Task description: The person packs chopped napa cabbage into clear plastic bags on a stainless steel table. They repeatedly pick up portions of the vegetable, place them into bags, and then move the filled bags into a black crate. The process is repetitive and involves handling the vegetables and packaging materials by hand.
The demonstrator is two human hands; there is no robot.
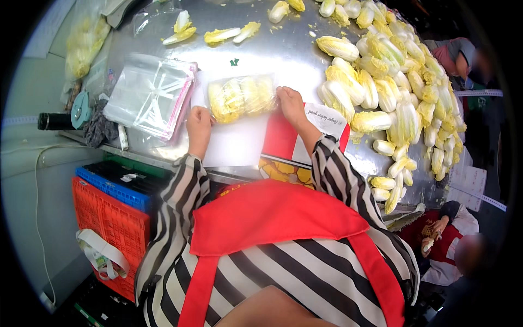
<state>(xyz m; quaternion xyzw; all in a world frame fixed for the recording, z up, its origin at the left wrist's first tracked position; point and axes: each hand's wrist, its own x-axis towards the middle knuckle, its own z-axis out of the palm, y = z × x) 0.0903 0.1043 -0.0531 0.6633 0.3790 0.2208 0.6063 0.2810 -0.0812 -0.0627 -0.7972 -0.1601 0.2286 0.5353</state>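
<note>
A clear plastic bag with several small yellow napa cabbages (242,98) lies in front of me on a white sheet (233,143). My left hand (200,126) pinches the bag's left edge, fingers closed. At the bag's right end, my right hand (291,104) grips the other edge between thumb and fingers. Left of the bag is a stack of flat, clear plastic bags (149,96) with pink edges. A red and white printed sheet (282,137) lies partly under my right forearm.
A large heap of napa cabbages (384,90) covers the right of the metal table (253,53). Loose leaves (222,36) lie at the back. Lower left are a red plastic crate (110,229) and a blue crate (114,190). Two other people are at the right, one holding a cabbage.
</note>
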